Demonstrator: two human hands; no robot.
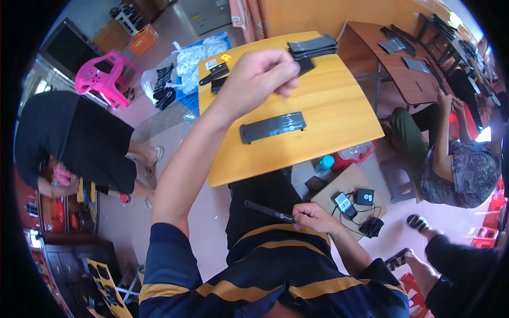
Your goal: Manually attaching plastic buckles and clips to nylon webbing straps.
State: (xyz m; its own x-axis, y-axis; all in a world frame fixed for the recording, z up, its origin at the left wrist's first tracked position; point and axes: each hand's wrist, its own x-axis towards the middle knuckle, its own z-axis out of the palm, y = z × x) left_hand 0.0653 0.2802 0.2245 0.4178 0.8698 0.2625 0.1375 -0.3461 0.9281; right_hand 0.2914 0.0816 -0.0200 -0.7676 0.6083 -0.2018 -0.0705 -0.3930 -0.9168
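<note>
In the head view, the right hand [314, 217] grasps a slim black strip [269, 211] by its near end, above the lap; I think it is pinched at the end so that the remaining length stands free. Its long axis goes slantwise across the body, and the free end points to the person's left and a little forward, toward the table. The left hand [268, 73] is raised over the far half of the yellow table [339, 106], with the fingers curled; a dark piece [306, 65] appears by the fingertips, but it is blurred, and I cannot tell whether it is grasped. A glossy black panel [273, 127] lies flat in the middle of the table, probably placed there to be within easy reach of both hands. Its long axis runs left to right, the right end slightly farther away. Similar panels are stacked [313, 46] at the far edge, perhaps to save room.
</note>
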